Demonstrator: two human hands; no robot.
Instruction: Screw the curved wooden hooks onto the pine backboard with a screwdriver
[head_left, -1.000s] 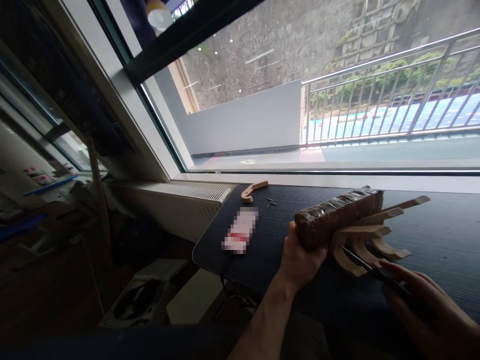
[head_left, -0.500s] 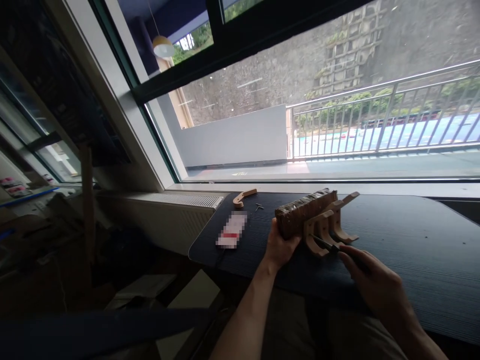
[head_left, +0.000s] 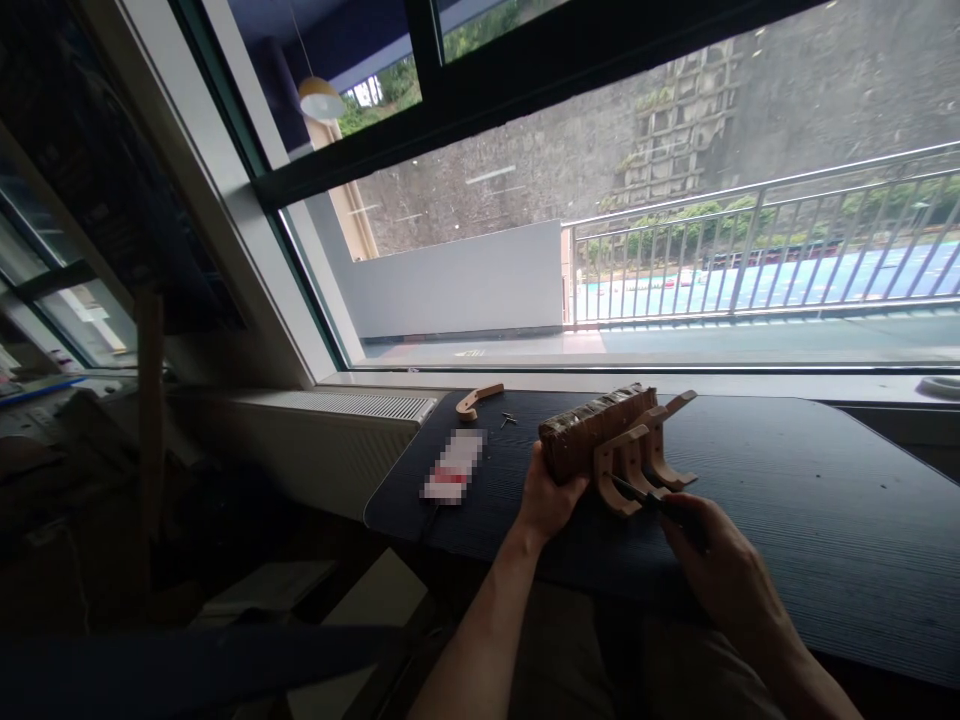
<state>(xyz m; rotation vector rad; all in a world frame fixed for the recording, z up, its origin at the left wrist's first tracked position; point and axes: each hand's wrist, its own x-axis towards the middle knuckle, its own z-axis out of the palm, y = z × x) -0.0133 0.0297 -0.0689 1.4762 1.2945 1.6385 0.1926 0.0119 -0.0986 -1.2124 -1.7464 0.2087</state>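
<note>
My left hand (head_left: pixel 551 497) grips the near left end of a rough, bark-covered wooden block (head_left: pixel 592 430). Along the block's right side stand several curved wooden hooks (head_left: pixel 626 460) with holes in them. My right hand (head_left: pixel 716 550) is closed round the dark handle of a screwdriver (head_left: pixel 679 510). Its metal shaft points left, with the tip at the nearest hook; whether it sits in a screw is too small to tell. A loose wooden hook (head_left: pixel 469 408) lies at the table's far left, beside a few small screws (head_left: pixel 509 420).
The dark table (head_left: pixel 810 500) stands against a large window. A pixelated pinkish object (head_left: pixel 454 468) lies near its left edge. To the left is a white radiator (head_left: pixel 352 425), with shadowed clutter on the floor. A round object (head_left: pixel 941 386) sits on the sill at right.
The whole view has shifted slightly, so the block, hooks and hands appear a little further left and lower. Both hands keep their hold, and the screwdriver tip stays at the nearest hook.
</note>
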